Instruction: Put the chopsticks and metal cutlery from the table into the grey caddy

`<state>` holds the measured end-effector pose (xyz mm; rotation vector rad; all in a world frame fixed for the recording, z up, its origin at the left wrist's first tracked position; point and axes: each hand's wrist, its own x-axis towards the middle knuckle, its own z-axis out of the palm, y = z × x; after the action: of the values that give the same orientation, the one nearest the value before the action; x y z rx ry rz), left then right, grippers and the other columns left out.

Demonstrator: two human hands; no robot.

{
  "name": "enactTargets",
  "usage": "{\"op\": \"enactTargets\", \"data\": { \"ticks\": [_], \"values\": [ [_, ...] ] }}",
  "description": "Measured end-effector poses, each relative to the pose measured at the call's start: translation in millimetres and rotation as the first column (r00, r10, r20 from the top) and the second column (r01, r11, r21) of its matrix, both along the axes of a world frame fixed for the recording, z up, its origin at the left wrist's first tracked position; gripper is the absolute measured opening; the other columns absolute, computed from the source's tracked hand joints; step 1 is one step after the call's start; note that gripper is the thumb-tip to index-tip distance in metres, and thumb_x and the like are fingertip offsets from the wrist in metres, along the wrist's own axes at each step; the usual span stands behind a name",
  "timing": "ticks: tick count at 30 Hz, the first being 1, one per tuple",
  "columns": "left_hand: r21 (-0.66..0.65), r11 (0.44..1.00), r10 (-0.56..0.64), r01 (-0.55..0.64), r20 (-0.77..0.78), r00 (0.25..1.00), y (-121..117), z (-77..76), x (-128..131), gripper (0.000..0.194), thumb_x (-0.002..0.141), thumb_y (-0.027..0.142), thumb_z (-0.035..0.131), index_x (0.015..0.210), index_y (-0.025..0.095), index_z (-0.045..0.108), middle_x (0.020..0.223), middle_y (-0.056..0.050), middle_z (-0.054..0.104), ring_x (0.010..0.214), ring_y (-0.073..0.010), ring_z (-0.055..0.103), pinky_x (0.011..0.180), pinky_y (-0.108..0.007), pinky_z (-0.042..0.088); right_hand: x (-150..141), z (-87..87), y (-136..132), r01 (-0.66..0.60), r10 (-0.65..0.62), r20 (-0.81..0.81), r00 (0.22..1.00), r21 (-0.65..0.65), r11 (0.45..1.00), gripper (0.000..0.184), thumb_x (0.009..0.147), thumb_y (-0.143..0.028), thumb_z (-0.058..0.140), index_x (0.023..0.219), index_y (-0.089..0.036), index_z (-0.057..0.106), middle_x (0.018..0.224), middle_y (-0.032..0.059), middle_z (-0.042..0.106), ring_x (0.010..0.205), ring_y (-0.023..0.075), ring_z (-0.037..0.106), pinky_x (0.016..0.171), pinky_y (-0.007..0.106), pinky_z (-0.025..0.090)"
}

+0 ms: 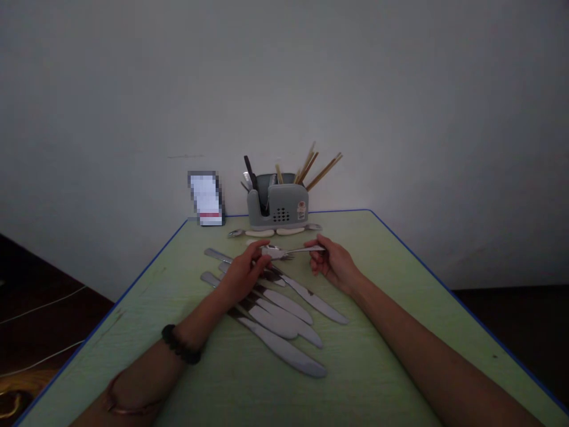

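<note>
In front of the grey cutlery holder (pixel 288 204), my hands come close together above the table. My left hand (pixel 244 271) is closed, pinching a silver fork (pixel 274 254) whose tines point right. Closed too, my right hand (pixel 333 261) grips the thin handle of a metal utensil (pixel 304 249); its head overlaps the fork, so I cannot tell its kind. Under and beside my left hand lie several table knives (pixel 284 350), blades towards the lower right, some handles hidden by my wrist. Two pieces of cutlery with cream handles (pixel 291 231) lie along the holder's base.
Wooden chopsticks (pixel 326 171) and a black handle (pixel 249 166) stick up from the holder. A lit phone (pixel 208 198) stands upright at the back left. The wall rises behind the green table (pixel 382 367), which has a blue edge.
</note>
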<state>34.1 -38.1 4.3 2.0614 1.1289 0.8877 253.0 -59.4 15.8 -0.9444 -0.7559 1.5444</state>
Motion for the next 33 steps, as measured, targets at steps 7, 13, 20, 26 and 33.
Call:
{"op": "enactTargets", "data": {
  "ticks": [7,13,20,26,33],
  "values": [
    [0.025,1.0,0.01,-0.008,-0.076,0.997,0.1,0.1,-1.0,0.044,0.084,0.043,0.05,0.121,0.019,0.049,0.09,-0.004,0.067,0.061,-0.0138,0.058,0.062,-0.027,0.047,0.9,-1.6,-1.1,-0.02,0.02,0.005,1.0,0.022,1.0,0.031,0.086,-0.04,0.051,0.077,-0.014,0.064,0.048,-0.004,0.049,0.04,0.0084,0.05,0.036,0.02,0.042],
    [0.027,0.999,0.025,-0.022,-0.123,0.992,-4.1,4.7,0.9,0.049,0.088,0.042,0.043,0.129,0.017,0.045,0.09,-0.004,0.068,0.059,-0.014,0.058,0.061,-0.027,0.047,0.2,-1.0,-1.8,-0.037,0.039,-0.048,0.998,0.051,0.998,0.031,0.075,-0.046,0.064,0.066,-0.018,0.056,0.042,-0.0092,0.036,0.037,0.0072,0.042,0.037,0.021,0.041],
    [0.036,0.999,0.007,0.0,-0.187,0.982,-3.5,5.0,0.8,0.044,0.086,0.042,0.048,0.122,0.017,0.052,0.087,-0.003,0.067,0.064,-0.0152,0.059,0.061,-0.025,0.045,1.1,0.2,-1.8,-0.068,0.07,-0.097,0.993,0.03,0.997,0.037,0.07,-0.048,0.068,0.058,-0.019,0.049,0.04,-0.0109,0.029,0.036,0.006,0.034,0.038,0.021,0.04],
    [0.04,0.999,0.027,-0.022,-0.133,0.991,-3.2,4.3,0.4,0.042,0.084,0.042,0.052,0.12,0.02,0.047,0.079,0.002,0.062,0.053,-0.0115,0.053,0.055,-0.024,0.044,2.4,1.0,-1.6,-0.025,0.03,-0.153,0.988,0.029,0.999,0.026,0.075,-0.044,0.065,0.076,-0.019,0.059,0.043,-0.0099,0.037,0.041,0.0073,0.043,0.044,0.021,0.043],
    [0.032,0.999,0.022,-0.018,-0.135,0.991,-3.4,2.6,1.3,0.042,0.075,0.043,0.064,0.108,0.02,0.051,0.078,0.001,0.06,0.065,-0.0143,0.057,0.059,-0.025,0.044,4.6,0.8,2.2,0.0,-0.011,-0.228,0.974,-0.046,0.999,0.021,0.083,-0.038,0.058,0.078,-0.018,0.061,0.048,-0.0073,0.045,0.044,0.0071,0.046,0.047,0.02,0.043]
  ]
}}
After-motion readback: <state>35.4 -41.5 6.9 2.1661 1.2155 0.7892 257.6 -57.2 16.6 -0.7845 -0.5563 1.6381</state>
